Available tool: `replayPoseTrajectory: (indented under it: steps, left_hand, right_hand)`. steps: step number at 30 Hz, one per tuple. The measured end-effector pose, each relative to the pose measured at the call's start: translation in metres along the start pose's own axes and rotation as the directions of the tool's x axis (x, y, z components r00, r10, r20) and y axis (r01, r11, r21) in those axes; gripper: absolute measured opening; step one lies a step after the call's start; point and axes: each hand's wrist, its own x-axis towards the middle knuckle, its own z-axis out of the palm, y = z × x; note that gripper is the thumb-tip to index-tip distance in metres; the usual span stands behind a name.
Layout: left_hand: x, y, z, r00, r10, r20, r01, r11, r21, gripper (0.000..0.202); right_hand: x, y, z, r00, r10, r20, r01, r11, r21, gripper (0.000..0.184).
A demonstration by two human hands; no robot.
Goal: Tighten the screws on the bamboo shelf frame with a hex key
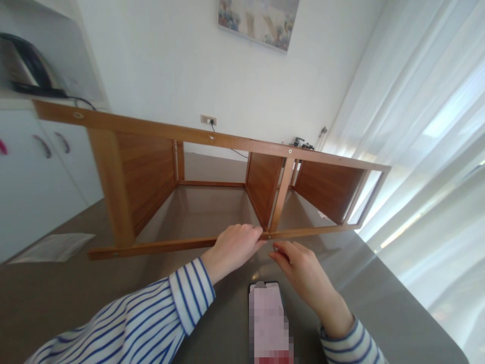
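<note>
A brown wooden shelf frame [151, 172] lies on its side on the grey table [56, 293], with upright panels between long rails. My left hand [235, 250] rests curled on the near bottom rail [166, 246], fingers closed over it beside the middle upright [278, 194]. My right hand [299, 268] pinches a thin metal tool [271, 245] whose tip meets the rail at that joint. Both sleeves are white with blue stripes.
A phone [269, 323] lies screen-up on the table between my forearms. A plastic bag [53, 247] lies flat at the left. A kettle [26, 65] stands on a white cabinet at the far left. Sheer curtains [428, 126] hang at the right, and a wall socket [208, 120] is behind the frame.
</note>
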Motion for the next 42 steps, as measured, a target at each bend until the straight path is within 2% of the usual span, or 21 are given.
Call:
replayPoseTrajectory:
  steps: [4, 9, 14, 21, 27, 37, 42]
  left_hand:
    - [0.0, 0.0, -0.001, 1.0, 0.002, -0.003, -0.002, 1.0, 0.001, 0.036]
    - [0.0, 0.0, 0.0, 1.0, 0.014, -0.012, -0.014, 1.0, 0.024, 0.034]
    - [-0.001, 0.0, 0.001, 0.999, 0.022, -0.023, -0.021, 1.0, 0.019, 0.036]
    - [0.0, 0.001, -0.001, 1.0, -0.008, -0.001, 0.008, 1.0, -0.002, 0.037]
    - [-0.001, 0.001, -0.001, 1.0, 0.004, -0.003, -0.004, 1.0, -0.001, 0.038]
    - [-0.001, 0.0, -0.002, 1.0, 0.014, -0.01, -0.014, 1.0, -0.008, 0.036]
    - [-0.001, 0.002, -0.004, 0.999, -0.029, 0.026, 0.03, 0.999, -0.019, 0.037]
  right_hand:
    - [-0.002, 0.002, -0.001, 1.0, 0.02, 0.016, -0.019, 0.998, -0.056, 0.021]
    - [-0.002, 0.0, 0.0, 0.998, -0.065, 0.014, 0.066, 0.967, -0.247, 0.029]
    - [-0.005, -0.007, 0.009, 0.993, -0.119, -0.017, 0.105, 0.931, -0.348, 0.031]
    - [-0.008, -0.012, 0.018, 0.995, -0.092, -0.039, 0.073, 0.936, -0.345, 0.027]
    - [-0.01, -0.011, 0.025, 0.993, -0.06, -0.104, 0.022, 0.942, -0.336, 0.029]
    - [-0.011, -0.009, 0.029, 0.991, -0.035, -0.126, -0.007, 0.949, -0.314, 0.027]
    - [-0.011, -0.007, 0.03, 0.989, -0.048, -0.139, 0.003, 0.951, -0.31, 0.028]
